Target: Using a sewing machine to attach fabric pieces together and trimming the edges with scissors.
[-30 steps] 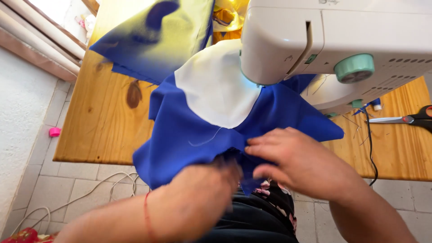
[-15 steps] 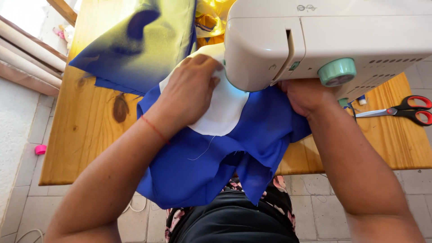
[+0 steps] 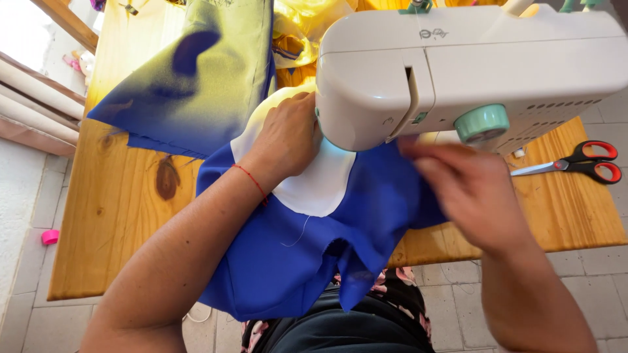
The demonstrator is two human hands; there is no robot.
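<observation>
Head view, left hand: my left hand [image 3: 286, 140] lies palm down on the white fabric piece [image 3: 314, 186], fingers spread flat and pushed up against the front of the sewing machine [image 3: 458, 65]; it presses the cloth and grips nothing. A thin red thread bracelet [image 3: 252, 181] circles the wrist.

Head view, right hand: my right hand [image 3: 474, 193] is blurred, in front of the machine's body just below the pale green dial [image 3: 483, 123]. The fingers point toward the blue fabric [image 3: 307, 261] and reach its right edge, but I cannot tell whether they are pinching it or loose.

Fabric: the white piece lies on top of the blue fabric, and both run under the machine's head. The blue cloth drapes over the near edge of the wooden table [image 3: 111, 216] and hangs down to my lap.

Machine: white, standing on the table, filling the upper right of the view.

Around it: a second fold of blue cloth [image 3: 190, 85] lies further back on the left, lit yellowish. Red-handled scissors [image 3: 582, 165] rest on the table right of the machine, well apart from my right hand. A small pink object [image 3: 50, 236] lies on the tiled floor at left.
</observation>
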